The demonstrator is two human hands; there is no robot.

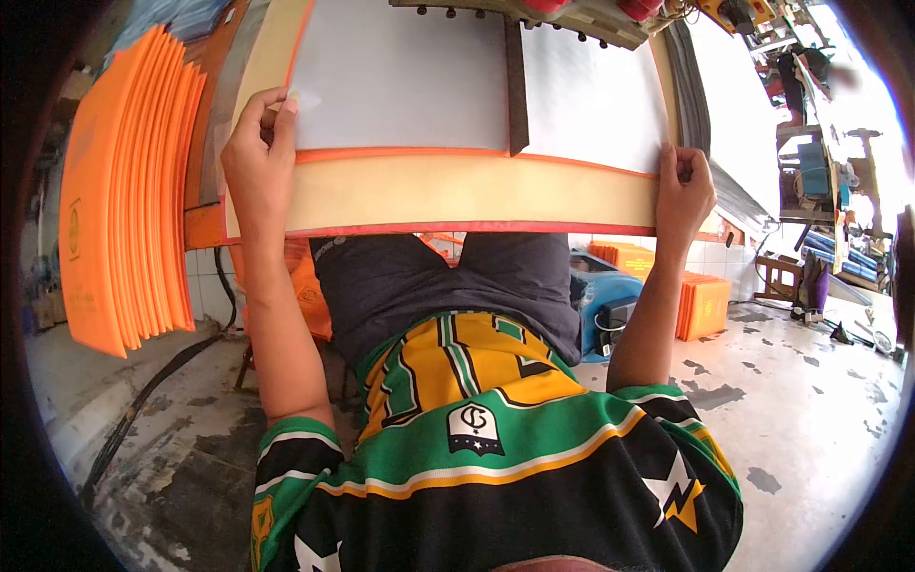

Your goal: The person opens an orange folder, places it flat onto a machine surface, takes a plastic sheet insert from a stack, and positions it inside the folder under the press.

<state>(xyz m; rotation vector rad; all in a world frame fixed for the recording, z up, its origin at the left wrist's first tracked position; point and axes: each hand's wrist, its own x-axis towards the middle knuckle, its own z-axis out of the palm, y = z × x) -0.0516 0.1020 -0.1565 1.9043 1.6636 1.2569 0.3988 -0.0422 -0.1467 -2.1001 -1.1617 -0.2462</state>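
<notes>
White paper sheets (410, 86) lie over an orange cover (419, 153), whose edge shows along the front and sides. Beneath them is a cream board (429, 195) with a red front edge. My left hand (262, 143) pinches the left edge of the sheets between thumb and fingers. At the right edge, my right hand (684, 181) has its fingers closed on the corner of the sheets. A dark metal bar (518, 91) crosses the paper from the machine part (572, 19) above it.
Orange folders (124, 191) stand stacked at the left. More orange bundles (703, 305) and a blue object (605, 300) are on the floor at the right. A black cable (157, 381) runs along the floor at the left. Shelving (810, 172) stands at the far right.
</notes>
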